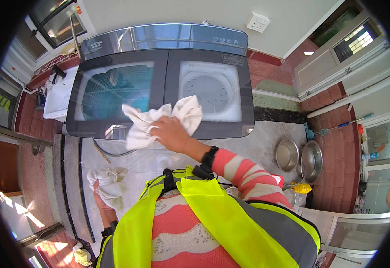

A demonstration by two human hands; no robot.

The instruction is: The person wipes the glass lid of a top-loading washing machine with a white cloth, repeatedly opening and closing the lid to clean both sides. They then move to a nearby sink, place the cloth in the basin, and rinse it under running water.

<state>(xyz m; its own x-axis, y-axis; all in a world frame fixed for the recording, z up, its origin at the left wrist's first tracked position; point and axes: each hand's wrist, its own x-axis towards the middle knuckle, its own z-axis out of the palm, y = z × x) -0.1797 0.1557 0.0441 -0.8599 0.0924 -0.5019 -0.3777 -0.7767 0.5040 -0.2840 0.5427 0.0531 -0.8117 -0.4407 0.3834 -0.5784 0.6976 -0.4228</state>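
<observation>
My right hand (172, 134) is closed on a white cloth (141, 127), which lies bunched against the front part of the lid of a twin-tub washing machine (168, 83). Low at my left side, my left hand (103, 204) grips a second white cloth (109, 184), hanging in folds that partly hide the fingers. Both see-through lids of the machine are down. The left tub (114, 90) looks blue-green inside; the right tub (210, 90) is pale with holes in its bottom.
A white sink (59, 97) stands left of the machine. Metal basins (287, 155) rest on the floor at right, near a mop (310, 132) and a yellow package (301, 188). A grey hose (114, 153) runs over the floor before the machine. Stone steps (73, 187) lie at left.
</observation>
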